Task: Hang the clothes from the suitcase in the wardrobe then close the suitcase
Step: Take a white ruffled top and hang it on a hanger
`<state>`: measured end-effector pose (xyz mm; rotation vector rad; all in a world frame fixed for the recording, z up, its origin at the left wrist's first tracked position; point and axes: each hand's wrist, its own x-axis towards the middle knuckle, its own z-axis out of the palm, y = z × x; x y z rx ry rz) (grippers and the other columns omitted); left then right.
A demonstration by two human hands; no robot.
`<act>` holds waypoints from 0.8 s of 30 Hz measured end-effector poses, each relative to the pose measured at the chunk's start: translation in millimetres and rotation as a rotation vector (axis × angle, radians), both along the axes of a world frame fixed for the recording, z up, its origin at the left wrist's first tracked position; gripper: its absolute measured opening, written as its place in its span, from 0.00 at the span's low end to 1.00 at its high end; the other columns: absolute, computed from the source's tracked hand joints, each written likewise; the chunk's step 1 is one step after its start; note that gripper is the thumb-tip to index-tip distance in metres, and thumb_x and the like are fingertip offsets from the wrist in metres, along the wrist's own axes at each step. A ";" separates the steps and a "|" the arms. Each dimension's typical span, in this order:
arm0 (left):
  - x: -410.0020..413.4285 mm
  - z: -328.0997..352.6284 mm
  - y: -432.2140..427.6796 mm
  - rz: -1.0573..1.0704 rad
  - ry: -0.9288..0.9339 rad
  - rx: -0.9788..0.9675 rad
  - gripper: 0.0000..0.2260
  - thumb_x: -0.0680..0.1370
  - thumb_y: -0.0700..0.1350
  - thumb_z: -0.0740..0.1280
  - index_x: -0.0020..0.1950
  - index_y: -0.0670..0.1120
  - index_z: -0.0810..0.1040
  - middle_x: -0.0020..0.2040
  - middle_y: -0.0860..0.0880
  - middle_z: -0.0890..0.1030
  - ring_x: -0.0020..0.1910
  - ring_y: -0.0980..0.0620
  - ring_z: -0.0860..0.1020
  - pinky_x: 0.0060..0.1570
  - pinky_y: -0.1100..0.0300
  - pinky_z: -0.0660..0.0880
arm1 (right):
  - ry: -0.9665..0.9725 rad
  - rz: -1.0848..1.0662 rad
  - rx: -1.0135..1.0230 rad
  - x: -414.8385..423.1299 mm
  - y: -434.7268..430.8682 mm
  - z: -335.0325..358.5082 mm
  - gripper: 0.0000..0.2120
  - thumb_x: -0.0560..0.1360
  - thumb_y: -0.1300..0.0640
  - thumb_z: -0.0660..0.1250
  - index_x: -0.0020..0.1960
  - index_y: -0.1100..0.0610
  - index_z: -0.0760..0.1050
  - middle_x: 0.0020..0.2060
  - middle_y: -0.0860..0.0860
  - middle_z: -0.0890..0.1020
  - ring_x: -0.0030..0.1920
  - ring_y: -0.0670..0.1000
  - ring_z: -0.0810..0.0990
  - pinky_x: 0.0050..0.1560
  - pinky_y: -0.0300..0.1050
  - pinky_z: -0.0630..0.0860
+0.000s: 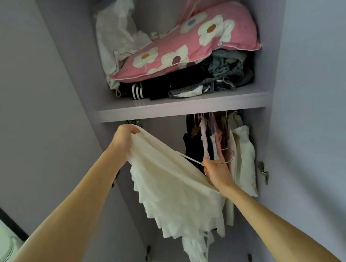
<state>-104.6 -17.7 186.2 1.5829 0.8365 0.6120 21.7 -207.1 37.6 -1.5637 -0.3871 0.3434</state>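
Note:
A white ruffled garment [171,183] hangs between my two hands in front of the open wardrobe [182,107]. My left hand [124,142] grips its upper edge, raised just under the shelf. My right hand [217,172] holds the garment's other side with a thin strap, and a metal hanger hook [229,154] sticks up from that hand. The suitcase is out of view.
Several hung clothes [219,140], dark, pink and white, crowd the right half of the rail. The shelf above carries a pink flowered pillow [185,43], folded dark clothes and jeans. Open wardrobe doors stand at both sides, with a hinge [263,172] on the right.

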 end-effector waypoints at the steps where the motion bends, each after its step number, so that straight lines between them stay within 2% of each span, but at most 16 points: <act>1: -4.5 -2.7 5.3 0.047 -0.010 -0.015 0.05 0.73 0.40 0.62 0.41 0.43 0.77 0.40 0.42 0.78 0.36 0.42 0.76 0.42 0.54 0.74 | -0.045 0.025 -0.083 2.7 -2.7 2.3 0.22 0.77 0.56 0.62 0.26 0.54 0.59 0.23 0.51 0.62 0.23 0.47 0.59 0.30 0.42 0.59; 3: -9.0 -12.0 13.3 0.123 -0.043 -0.056 0.06 0.73 0.40 0.61 0.41 0.44 0.78 0.40 0.42 0.77 0.35 0.43 0.75 0.40 0.55 0.72 | -0.133 0.049 -0.213 7.5 -5.4 9.8 0.22 0.76 0.54 0.63 0.25 0.56 0.61 0.23 0.52 0.64 0.24 0.48 0.62 0.33 0.43 0.62; 5: -10.6 -22.7 20.0 0.215 -0.078 -0.115 0.07 0.74 0.41 0.60 0.41 0.46 0.77 0.40 0.44 0.77 0.35 0.44 0.73 0.41 0.55 0.72 | -0.200 0.091 -0.311 11.3 -3.8 21.1 0.23 0.75 0.53 0.63 0.23 0.55 0.62 0.22 0.52 0.65 0.24 0.48 0.64 0.36 0.44 0.64; 8: -11.5 -31.3 27.1 0.367 -0.155 -0.225 0.10 0.77 0.43 0.58 0.51 0.46 0.78 0.47 0.46 0.77 0.39 0.48 0.73 0.46 0.55 0.70 | -0.238 0.173 -0.439 14.2 1.8 35.2 0.26 0.75 0.50 0.63 0.20 0.51 0.61 0.20 0.48 0.65 0.23 0.47 0.64 0.36 0.45 0.64; 10: -13.0 -32.4 31.6 0.438 -0.174 -0.255 0.14 0.78 0.43 0.56 0.58 0.45 0.79 0.51 0.47 0.77 0.45 0.47 0.74 0.52 0.54 0.71 | -0.278 0.154 -0.459 14.2 5.1 43.1 0.24 0.75 0.49 0.63 0.23 0.53 0.63 0.21 0.49 0.66 0.25 0.49 0.65 0.35 0.44 0.64; 11: -14.4 -33.3 34.1 0.449 -0.170 -0.245 0.15 0.78 0.43 0.56 0.57 0.45 0.79 0.52 0.47 0.78 0.47 0.46 0.74 0.56 0.53 0.72 | -0.284 0.104 -0.427 15.0 5.6 45.2 0.22 0.75 0.50 0.63 0.25 0.54 0.63 0.22 0.50 0.65 0.26 0.50 0.64 0.35 0.44 0.63; 13: -18.3 -35.5 39.9 0.464 -0.146 -0.183 0.12 0.76 0.42 0.55 0.51 0.45 0.78 0.55 0.44 0.79 0.49 0.45 0.75 0.60 0.50 0.73 | -0.262 0.005 -0.330 16.7 5.4 46.2 0.21 0.75 0.52 0.63 0.26 0.54 0.61 0.23 0.51 0.64 0.25 0.49 0.63 0.33 0.44 0.62; 15: -22.5 -35.9 42.6 0.485 -0.147 -0.158 0.11 0.75 0.44 0.57 0.49 0.46 0.78 0.54 0.45 0.80 0.48 0.43 0.75 0.58 0.50 0.74 | -0.239 -0.016 -0.295 15.9 3.5 44.2 0.22 0.75 0.53 0.64 0.25 0.53 0.60 0.23 0.51 0.63 0.24 0.48 0.61 0.30 0.42 0.61; 17: -27.6 -37.3 44.1 0.485 -0.137 -0.130 0.12 0.75 0.45 0.59 0.52 0.47 0.80 0.52 0.46 0.78 0.47 0.43 0.74 0.52 0.51 0.72 | -0.234 -0.042 -0.263 14.0 3.8 41.1 0.21 0.75 0.54 0.64 0.26 0.55 0.61 0.23 0.51 0.63 0.24 0.48 0.61 0.27 0.39 0.62; 19: -29.9 -39.3 42.4 0.433 -0.101 -0.036 0.10 0.76 0.45 0.60 0.52 0.46 0.79 0.52 0.45 0.76 0.49 0.42 0.73 0.51 0.52 0.70 | -0.233 -0.080 -0.232 13.3 5.2 39.3 0.19 0.75 0.56 0.64 0.28 0.59 0.64 0.24 0.53 0.63 0.25 0.49 0.61 0.25 0.37 0.61; 22: -30.5 -37.3 35.0 0.326 -0.027 0.128 0.03 0.78 0.44 0.61 0.45 0.47 0.73 0.51 0.45 0.74 0.50 0.42 0.72 0.53 0.51 0.70 | -0.307 -0.032 -0.313 10.5 9.4 38.9 0.19 0.73 0.53 0.64 0.28 0.60 0.64 0.25 0.55 0.64 0.28 0.52 0.62 0.31 0.42 0.61; 24: -28.9 -35.7 37.7 0.314 0.015 0.139 0.03 0.78 0.45 0.61 0.49 0.47 0.71 0.52 0.45 0.73 0.51 0.42 0.72 0.53 0.52 0.69 | -0.339 0.002 -0.319 7.2 12.2 37.9 0.22 0.73 0.54 0.64 0.24 0.57 0.60 0.23 0.52 0.62 0.27 0.51 0.61 0.33 0.44 0.60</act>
